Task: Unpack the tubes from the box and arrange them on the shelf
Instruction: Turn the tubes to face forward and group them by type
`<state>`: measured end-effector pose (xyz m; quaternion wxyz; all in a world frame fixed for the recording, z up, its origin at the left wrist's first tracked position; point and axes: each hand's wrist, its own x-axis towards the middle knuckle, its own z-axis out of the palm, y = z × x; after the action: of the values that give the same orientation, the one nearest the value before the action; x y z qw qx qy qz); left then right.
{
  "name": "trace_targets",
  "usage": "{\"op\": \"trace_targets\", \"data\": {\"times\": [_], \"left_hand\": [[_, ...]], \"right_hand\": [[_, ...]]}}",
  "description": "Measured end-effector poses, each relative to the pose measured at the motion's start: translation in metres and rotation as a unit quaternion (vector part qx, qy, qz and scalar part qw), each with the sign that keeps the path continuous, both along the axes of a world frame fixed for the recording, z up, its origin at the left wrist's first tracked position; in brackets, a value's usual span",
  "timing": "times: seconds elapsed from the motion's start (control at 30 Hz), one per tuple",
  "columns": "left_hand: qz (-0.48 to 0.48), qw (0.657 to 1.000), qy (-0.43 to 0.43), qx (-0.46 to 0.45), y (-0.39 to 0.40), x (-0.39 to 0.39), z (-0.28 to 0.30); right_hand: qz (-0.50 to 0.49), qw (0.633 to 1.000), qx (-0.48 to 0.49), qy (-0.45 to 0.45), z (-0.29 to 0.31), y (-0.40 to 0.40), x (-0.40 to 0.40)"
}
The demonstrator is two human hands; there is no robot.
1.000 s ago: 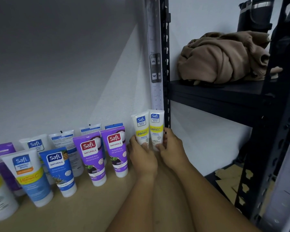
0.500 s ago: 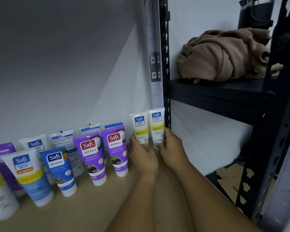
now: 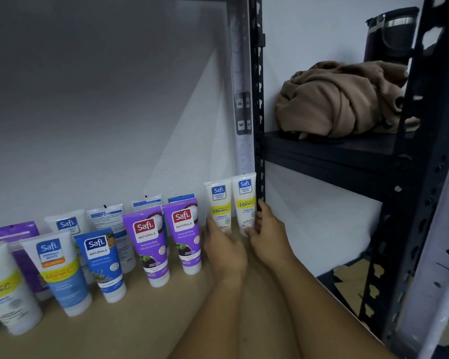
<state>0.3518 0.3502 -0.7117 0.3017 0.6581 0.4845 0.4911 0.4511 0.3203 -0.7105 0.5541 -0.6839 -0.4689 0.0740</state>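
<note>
Both white Vitamin C tubes sit a touch more upright and closer together than 1 s ago; hands have barely shifted, still at the tubes' bases.

Tan shelf board [image 3: 145, 325] fills the lower half of the view, white wall behind it. Dark metal rack [image 3: 410, 177] runs up the 3 o'clock side; its grey-and-black upright post [image 3: 246, 73] rises at 12 o'clock. On the rack's dark shelf at 2 o'clock lies a bundled brown cloth [image 3: 340, 99], w/ a dark tumbler [image 3: 392, 35] behind it at 1 o'clock.

Tubes stand cap-down in two rows from 9 o'clock toward centre: a big white tube [image 3: 8, 291] at the far edge, a blue-and-white Vitamin C tube [image 3: 60, 275], a blue Naturals tube [image 3: 103, 263], then two purple Naturals tubes [image 3: 148, 244] side by side. Back row of tubes leans vs. the wall, partly hidden.

At centre, just beside the post, stand the left white tube [image 3: 219, 203] and the right white tube [image 3: 245, 200], touching each other.

Left hand [image 3: 224, 247] has fingers curled round the base of the left white tube. Right hand [image 3: 266, 234] pinches the right white tube low down, thumb along its outer edge.
</note>
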Motion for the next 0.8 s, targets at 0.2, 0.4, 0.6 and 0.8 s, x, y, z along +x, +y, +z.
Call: {"op": "trace_targets", "data": {"times": [0.2,0.4,0.6,0.8], "left_hand": [[-0.081,0.996,-0.022,0.008,-0.034,-0.03,-0.003],[-0.119,0.991,-0.061,-0.029,-0.057,-0.078,0.004],[-0.153,0.978,-0.112,0.09,-0.037,-0.142,0.092],[-0.113,0.978,0.073,0.157,0.041,-0.179,0.171]], "right_hand": [[-0.035,0.999,-0.007,-0.007,0.003,-0.024,-0.018],[-0.035,0.999,-0.033,-0.021,0.011,-0.05,-0.053],[0.006,0.998,0.05,-0.036,0.086,-0.044,-0.091],[0.052,0.985,0.003,-0.164,0.161,-0.003,-0.108]]}}
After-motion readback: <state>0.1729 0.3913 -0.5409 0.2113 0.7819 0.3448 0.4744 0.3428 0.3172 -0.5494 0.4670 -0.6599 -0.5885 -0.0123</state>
